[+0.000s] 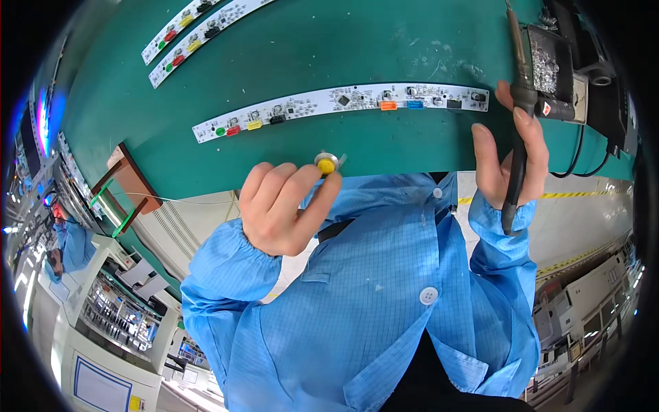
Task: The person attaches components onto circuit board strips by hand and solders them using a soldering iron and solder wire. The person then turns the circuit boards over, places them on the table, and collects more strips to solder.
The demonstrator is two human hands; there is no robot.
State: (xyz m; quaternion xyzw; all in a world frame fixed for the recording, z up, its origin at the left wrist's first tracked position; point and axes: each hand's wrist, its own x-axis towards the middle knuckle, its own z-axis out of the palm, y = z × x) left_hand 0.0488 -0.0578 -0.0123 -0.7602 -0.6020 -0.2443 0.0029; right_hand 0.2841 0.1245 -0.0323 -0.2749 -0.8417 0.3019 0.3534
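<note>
My left hand [285,206] pinches a small round silver disc with a yellow middle [327,163] between thumb and fingertips, just over the near edge of the bench. A small clear piece sticks out beside the disc. In my right hand [489,165] is a soldering iron [524,96], held by its dark handle with the metal shaft pointing away from me. Between and beyond my hands lies a long, slightly curved white circuit board [309,106]. Green, red, yellow, black, orange and blue connectors line its near edge.
Two similar boards [206,33] lie at the far left of the green bench [384,44]. At the right stands a soldering iron stand [551,65] with black cables [582,154]. A brown holder with a green-flanged spool [113,206] sits at the left edge.
</note>
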